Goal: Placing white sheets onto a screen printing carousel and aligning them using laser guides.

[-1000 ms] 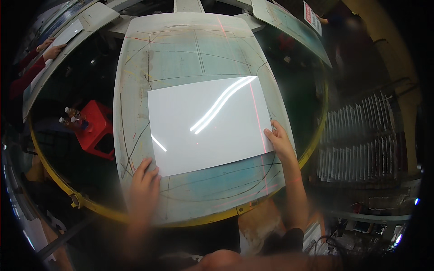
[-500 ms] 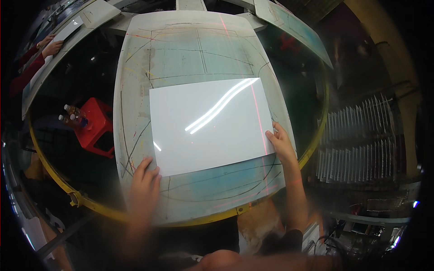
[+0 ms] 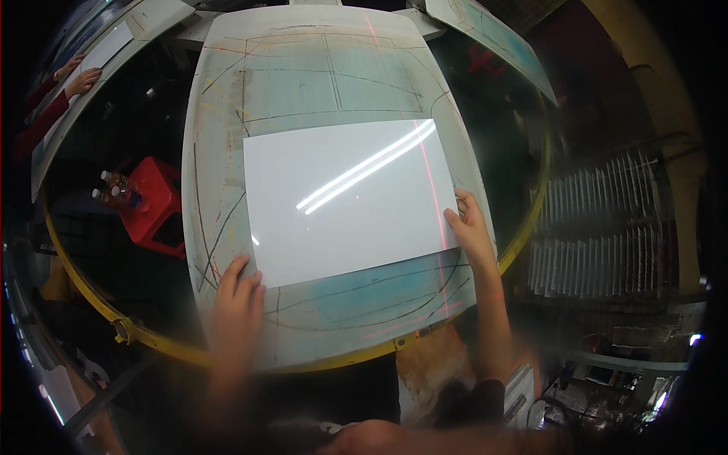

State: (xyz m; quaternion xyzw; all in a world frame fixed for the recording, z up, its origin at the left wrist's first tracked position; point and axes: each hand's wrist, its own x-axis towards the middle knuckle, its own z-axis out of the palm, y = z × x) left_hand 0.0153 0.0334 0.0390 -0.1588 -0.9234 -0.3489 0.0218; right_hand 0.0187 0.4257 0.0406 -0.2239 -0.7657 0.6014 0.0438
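A glossy white sheet (image 3: 341, 220) lies on a large pale-blue board (image 3: 356, 311) marked with dark drawn lines and crossed by red laser lines. My right hand (image 3: 468, 224) is closed on the sheet's right edge, thumb on top. My left hand (image 3: 239, 299) rests on the board at the sheet's lower-left corner, fingers apart and bent slightly, slightly blurred toward the wrist.
A yellow ring rail (image 3: 171, 349) circles the board. A red stool (image 3: 155, 220) with several bottles stands left. A co-worker's hands (image 3: 82, 83) touch another sheet at upper left. A second board (image 3: 500, 42) is at upper right, a rack of thin panels (image 3: 584, 220) at right.
The whole scene sits slightly higher in the view, and the reflection on the sheet has straightened. My grip is unchanged. A printed sign seen earlier at upper right is gone.
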